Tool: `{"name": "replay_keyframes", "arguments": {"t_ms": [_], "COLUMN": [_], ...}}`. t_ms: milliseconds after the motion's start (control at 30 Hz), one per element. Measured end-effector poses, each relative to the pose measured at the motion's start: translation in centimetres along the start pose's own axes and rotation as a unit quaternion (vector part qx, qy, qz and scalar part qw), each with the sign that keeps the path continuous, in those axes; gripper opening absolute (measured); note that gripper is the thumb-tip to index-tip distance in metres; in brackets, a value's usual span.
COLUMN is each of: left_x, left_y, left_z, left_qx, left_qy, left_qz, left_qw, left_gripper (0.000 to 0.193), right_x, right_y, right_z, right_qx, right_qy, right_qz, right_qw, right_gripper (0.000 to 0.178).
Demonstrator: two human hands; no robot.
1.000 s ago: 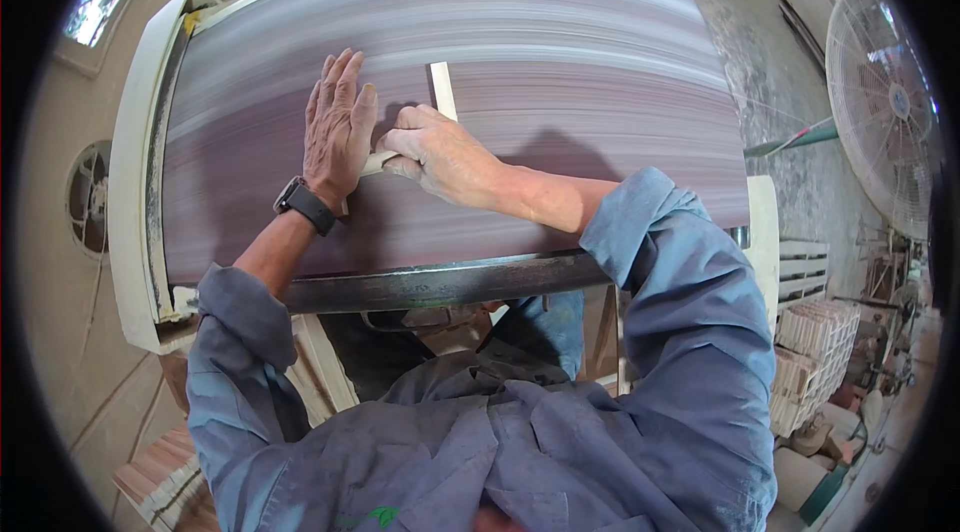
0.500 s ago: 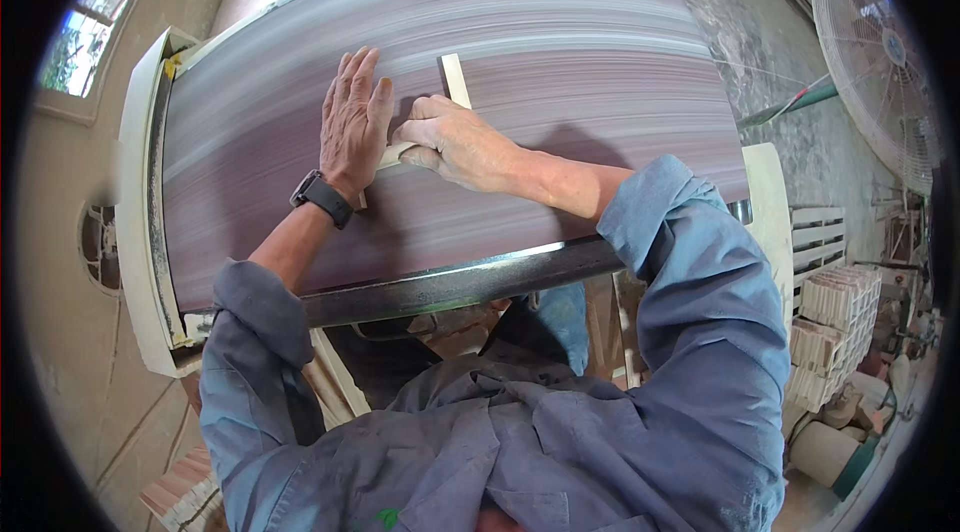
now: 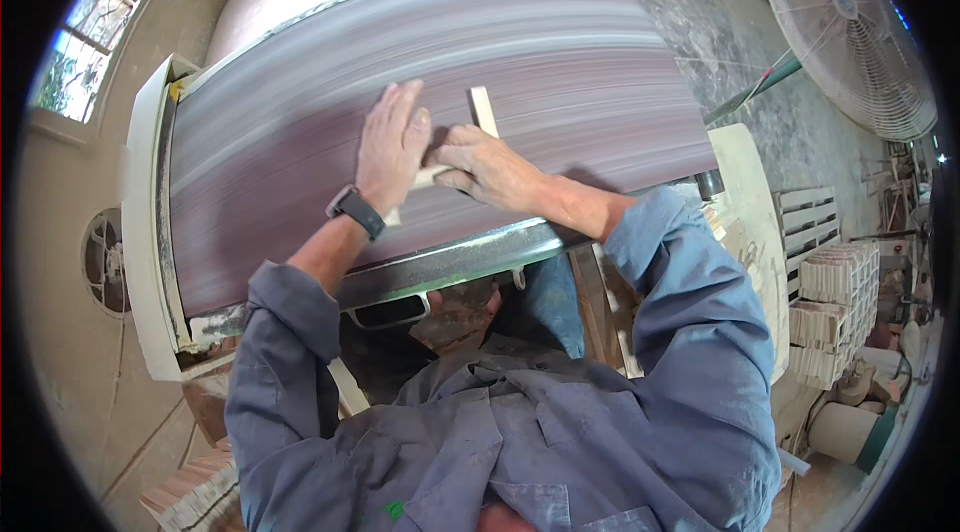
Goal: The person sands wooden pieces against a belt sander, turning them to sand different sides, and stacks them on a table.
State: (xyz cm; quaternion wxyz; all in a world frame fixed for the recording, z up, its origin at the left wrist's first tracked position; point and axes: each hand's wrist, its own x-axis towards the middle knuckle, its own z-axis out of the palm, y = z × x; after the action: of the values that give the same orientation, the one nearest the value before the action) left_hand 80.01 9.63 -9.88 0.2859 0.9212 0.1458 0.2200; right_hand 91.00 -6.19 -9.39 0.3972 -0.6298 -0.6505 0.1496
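Note:
A wide belt sander's purple-grey belt lies before me, streaked lengthwise as if running. On it rests a pale wooden piece made of joined strips, partly hidden by my hands. My right hand is closed round its crossbar, near the middle of the belt. Close to its left, my left hand is held flat with fingers stretched, its palm side against the piece's left end. A strip end shows below that palm. A black watch is on my left wrist.
The sander's metal front rail runs along the near side, with pale end covers at left and right. A large fan stands far right. Stacked pale wooden parts lie at right, others at lower left.
Both hands have moved right and nearer to me across the belt, carrying the wooden piece with them. The head view has also shifted slightly.

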Motion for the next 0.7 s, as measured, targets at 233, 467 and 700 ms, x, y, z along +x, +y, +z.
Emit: {"name": "replay_keyframes", "arguments": {"t_ms": [233, 467, 700], "left_x": [-9.3, -13.8, -13.6], "left_y": [6.2, 9.4, 5.5], "left_z": [-6.7, -17.3, -20.3], "left_qx": [-0.244, -0.123, -0.434], "left_qy": [-0.068, -0.027, 0.042], "left_qz": [0.124, 0.157, -0.212], "left_qw": [0.959, 0.980, 0.875], "left_gripper": [0.053, 0.031, 0.047], "right_x": [-5.1, 1.0, 4.9], "right_y": [-9.3, -17.5, -20.9], "right_z": [-3.6, -6.8, -2.9], "right_qx": [-0.001, 0.181, -0.235], "right_qy": [-0.088, -0.251, 0.033], "right_qz": [0.079, 0.150, -0.117], "right_qw": [0.993, 0.939, 0.964], "right_gripper": [0.024, 0.025, 0.036]}}
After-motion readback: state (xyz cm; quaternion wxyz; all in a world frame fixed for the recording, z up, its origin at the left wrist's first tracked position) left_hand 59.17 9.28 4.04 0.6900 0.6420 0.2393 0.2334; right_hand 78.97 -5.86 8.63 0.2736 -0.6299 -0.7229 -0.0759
